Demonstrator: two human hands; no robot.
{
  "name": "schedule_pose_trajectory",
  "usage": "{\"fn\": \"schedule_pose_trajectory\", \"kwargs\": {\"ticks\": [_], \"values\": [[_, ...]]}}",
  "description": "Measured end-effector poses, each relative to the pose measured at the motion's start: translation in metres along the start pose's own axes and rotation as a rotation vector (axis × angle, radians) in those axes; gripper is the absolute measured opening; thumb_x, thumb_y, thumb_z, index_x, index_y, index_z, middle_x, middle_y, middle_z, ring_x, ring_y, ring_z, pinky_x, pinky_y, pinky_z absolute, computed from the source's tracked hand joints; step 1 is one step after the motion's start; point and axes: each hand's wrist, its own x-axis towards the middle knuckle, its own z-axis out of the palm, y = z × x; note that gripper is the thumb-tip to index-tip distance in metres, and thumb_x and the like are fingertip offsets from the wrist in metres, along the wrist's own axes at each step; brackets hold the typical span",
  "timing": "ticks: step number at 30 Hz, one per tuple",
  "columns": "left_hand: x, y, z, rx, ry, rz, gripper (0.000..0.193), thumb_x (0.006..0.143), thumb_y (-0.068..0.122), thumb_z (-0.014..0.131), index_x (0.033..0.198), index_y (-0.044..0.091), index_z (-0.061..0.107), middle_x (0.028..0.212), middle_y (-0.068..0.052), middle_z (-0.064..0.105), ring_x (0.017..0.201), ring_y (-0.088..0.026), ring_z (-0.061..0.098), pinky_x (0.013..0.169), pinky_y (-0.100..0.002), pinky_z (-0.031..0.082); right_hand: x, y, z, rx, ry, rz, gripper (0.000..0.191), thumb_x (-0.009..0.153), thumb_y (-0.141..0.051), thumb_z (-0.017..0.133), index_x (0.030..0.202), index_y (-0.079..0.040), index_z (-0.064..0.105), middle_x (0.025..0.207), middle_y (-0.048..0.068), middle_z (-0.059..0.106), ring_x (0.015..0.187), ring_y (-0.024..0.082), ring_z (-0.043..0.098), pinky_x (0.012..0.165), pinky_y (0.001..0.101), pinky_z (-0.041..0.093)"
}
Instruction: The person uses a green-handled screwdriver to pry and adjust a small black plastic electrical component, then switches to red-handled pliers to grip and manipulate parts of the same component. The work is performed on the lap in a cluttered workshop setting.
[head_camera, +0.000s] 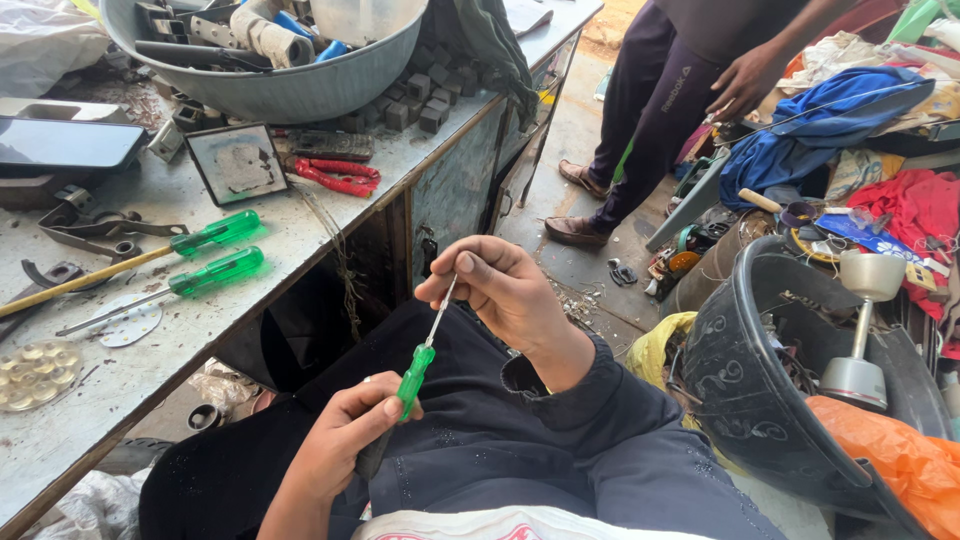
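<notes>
Your left hand (345, 435) has its fingers closed around the green handle of a small screwdriver (418, 365), held over your lap just off the edge of the counter (150, 350). Your right hand (505, 290) pinches the thin metal shaft near its tip between thumb and forefinger, the other fingers curled in. On the counter to your left lie two more green-handled screwdrivers (215, 252), side by side, with red-handled pliers (335, 177) beyond them and a grey metal basin (290, 90) of parts. Another person's hand (745, 80) hangs well apart, ahead.
</notes>
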Motion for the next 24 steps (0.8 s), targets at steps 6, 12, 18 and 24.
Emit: {"fn": "schedule_pose_trajectory", "kwargs": {"ticks": [6,12,18,24], "values": [[-0.001,-0.005,0.003,-0.021,0.014,0.09,0.03,0.092,0.023,0.069,0.086,-0.006,0.076,0.09,-0.005,0.061,0.082,-0.014,0.052,0.074,-0.03,0.039,-0.002,0.004,-0.002,0.028,-0.016,-0.04,0.024,0.113,-0.013,0.054,0.12,0.007,0.066,0.108,0.024,0.074,0.105,0.031,0.075,0.094,0.0385,0.06],[-0.002,-0.006,0.006,-0.066,-0.081,0.071,0.04,0.098,0.029,0.065,0.085,-0.007,0.077,0.088,-0.004,0.058,0.077,-0.012,0.054,0.066,-0.027,0.041,-0.001,0.024,0.014,0.046,-0.047,0.104,0.025,0.111,-0.016,0.058,0.118,0.007,0.067,0.106,0.021,0.074,0.103,0.028,0.075,0.098,0.0413,0.061],[-0.001,-0.002,0.009,-0.179,0.027,-0.101,0.033,0.09,0.029,0.069,0.093,-0.003,0.075,0.087,-0.006,0.066,0.077,-0.012,0.056,0.068,-0.027,0.043,0.0,0.023,0.013,0.038,-0.009,0.078,0.025,0.11,-0.016,0.059,0.118,0.006,0.067,0.104,0.022,0.076,0.098,0.027,0.076,0.089,0.0365,0.06],[0.001,0.008,0.014,0.191,-0.024,-0.038,0.031,0.086,0.03,0.077,0.088,0.0,0.08,0.086,-0.002,0.061,0.081,-0.013,0.053,0.073,-0.029,0.04,0.002,0.014,0.0,0.067,0.08,-0.023,0.025,0.11,-0.016,0.058,0.118,0.005,0.068,0.102,0.021,0.076,0.094,0.026,0.075,0.084,0.0358,0.06]]}}
